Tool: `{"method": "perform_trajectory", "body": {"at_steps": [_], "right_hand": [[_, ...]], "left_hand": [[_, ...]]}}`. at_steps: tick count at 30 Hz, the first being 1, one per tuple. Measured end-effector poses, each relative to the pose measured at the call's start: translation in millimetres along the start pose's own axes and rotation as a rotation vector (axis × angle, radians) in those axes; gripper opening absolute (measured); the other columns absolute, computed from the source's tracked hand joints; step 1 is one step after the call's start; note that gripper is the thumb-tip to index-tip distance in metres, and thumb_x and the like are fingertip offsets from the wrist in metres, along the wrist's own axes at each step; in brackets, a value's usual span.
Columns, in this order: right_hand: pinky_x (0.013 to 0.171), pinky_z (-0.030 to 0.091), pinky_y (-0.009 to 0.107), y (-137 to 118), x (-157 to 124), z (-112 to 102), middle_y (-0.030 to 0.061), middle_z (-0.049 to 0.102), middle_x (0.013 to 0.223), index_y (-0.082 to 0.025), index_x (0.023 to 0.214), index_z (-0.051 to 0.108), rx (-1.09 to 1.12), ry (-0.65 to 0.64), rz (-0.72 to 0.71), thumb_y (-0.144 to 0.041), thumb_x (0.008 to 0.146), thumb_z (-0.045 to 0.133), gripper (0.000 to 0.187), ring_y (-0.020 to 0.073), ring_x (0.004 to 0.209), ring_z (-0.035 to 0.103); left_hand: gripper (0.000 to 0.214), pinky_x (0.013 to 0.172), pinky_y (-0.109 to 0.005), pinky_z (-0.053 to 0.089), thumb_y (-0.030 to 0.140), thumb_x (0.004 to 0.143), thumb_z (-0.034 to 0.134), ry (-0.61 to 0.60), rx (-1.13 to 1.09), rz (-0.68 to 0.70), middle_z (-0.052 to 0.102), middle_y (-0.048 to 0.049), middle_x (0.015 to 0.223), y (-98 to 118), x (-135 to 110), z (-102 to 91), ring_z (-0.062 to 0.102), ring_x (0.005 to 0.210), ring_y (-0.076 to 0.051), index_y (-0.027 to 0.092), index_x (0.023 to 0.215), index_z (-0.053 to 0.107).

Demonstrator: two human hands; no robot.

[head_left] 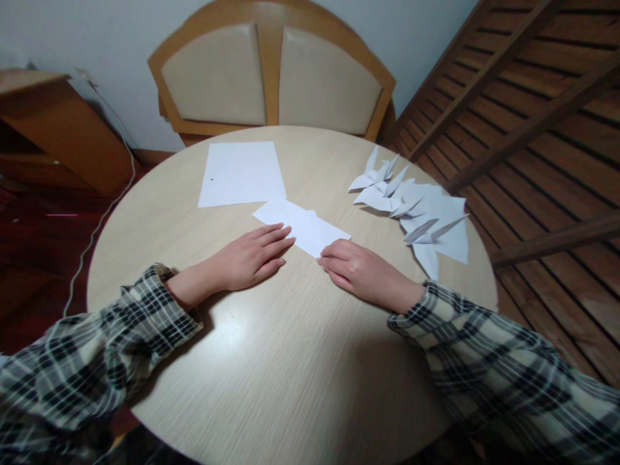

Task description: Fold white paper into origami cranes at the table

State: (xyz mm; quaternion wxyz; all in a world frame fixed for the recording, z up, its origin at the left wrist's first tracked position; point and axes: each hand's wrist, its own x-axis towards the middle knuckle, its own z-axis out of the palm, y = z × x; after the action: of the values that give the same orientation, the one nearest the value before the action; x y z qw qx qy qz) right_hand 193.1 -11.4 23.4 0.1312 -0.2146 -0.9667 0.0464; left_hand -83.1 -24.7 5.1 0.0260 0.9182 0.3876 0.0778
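Observation:
A folded sheet of white paper [310,223] lies slantwise on the round table, its long shape running from upper left to lower right. My left hand [252,256] rests flat at its near left edge, fingers stretched out, the fingertips touching the paper. At the paper's right end is my right hand [361,266], its fingers pressed together on the corner, which they partly hide. Several folded white paper cranes [382,187] stand in a cluster on the right of the table, beyond my right hand.
A white sheet [242,174] with a small dark spot lies at the back left of the table [271,361]. Another white sheet [453,226] is partly under the cranes. Behind the table stands a padded chair [271,71]; wooden slats [547,129] rise at right.

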Motion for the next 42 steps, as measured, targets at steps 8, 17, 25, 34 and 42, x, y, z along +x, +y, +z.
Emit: {"method": "perform_trajectory", "body": {"at_steps": [8, 17, 25, 34, 42], "right_hand": [[0.082, 0.052, 0.041, -1.8, -15.1, -3.7, 0.0141, 0.065, 0.099, -0.013, 0.101, 0.067, -0.019, 0.004, -0.009, -0.015, 0.096, 0.042, 0.025, 0.0242, 0.095, 0.059], [0.084, 0.053, 0.042, -3.5, -26.1, -6.8, 0.016, 0.066, 0.102, -0.011, 0.104, 0.067, -0.009, 0.025, -0.02, -0.013, 0.095, 0.045, 0.024, 0.0256, 0.098, 0.061], [0.086, 0.054, 0.044, -5.2, -32.8, -6.6, 0.0152, 0.067, 0.106, -0.013, 0.106, 0.067, 0.026, 0.044, 0.01, -0.014, 0.095, 0.045, 0.025, 0.0254, 0.099, 0.062], [0.092, 0.052, 0.043, -0.2, -34.9, -20.1, 0.0122, 0.069, 0.114, -0.016, 0.107, 0.069, 0.045, 0.139, 0.065, -0.016, 0.093, 0.05, 0.024, 0.0237, 0.105, 0.062], [0.104, 0.042, 0.048, 13.6, 0.0, -3.8, 0.0103, 0.062, 0.133, -0.02, 0.123, 0.064, 0.047, -0.023, 0.041, -0.018, 0.094, 0.051, 0.032, 0.0239, 0.127, 0.052]], "left_hand": [[0.055, 0.119, -0.043, 0.024, 0.041, 0.101, 0.031, -0.018, 0.01, -0.009, 0.038, -0.0153, 0.153, 0.6, 0.1, -0.6, 0.028, 0.145, -0.026, 0.009, 0.144, 0.043], [0.054, 0.119, -0.043, 0.024, 0.041, 0.101, 0.031, -0.02, -0.001, -0.021, 0.037, -0.0136, 0.154, 1.0, -0.2, -0.5, 0.028, 0.145, -0.026, 0.011, 0.144, 0.042], [0.053, 0.118, -0.045, 0.025, 0.041, 0.101, 0.033, -0.004, -0.028, -0.018, 0.038, -0.0134, 0.153, 0.9, 0.0, -0.8, 0.029, 0.144, -0.026, 0.012, 0.144, 0.043], [0.048, 0.118, -0.046, 0.026, 0.035, 0.1, 0.037, 0.001, -0.044, 0.032, 0.041, -0.0118, 0.152, 0.5, 0.6, -3.2, 0.033, 0.143, -0.025, 0.015, 0.143, 0.044], [0.034, 0.114, -0.046, 0.032, 0.027, 0.098, 0.043, 0.065, -0.064, 0.167, 0.059, -0.0067, 0.138, 7.2, 2.9, -13.3, 0.045, 0.134, -0.024, 0.02, 0.125, 0.062]]}}
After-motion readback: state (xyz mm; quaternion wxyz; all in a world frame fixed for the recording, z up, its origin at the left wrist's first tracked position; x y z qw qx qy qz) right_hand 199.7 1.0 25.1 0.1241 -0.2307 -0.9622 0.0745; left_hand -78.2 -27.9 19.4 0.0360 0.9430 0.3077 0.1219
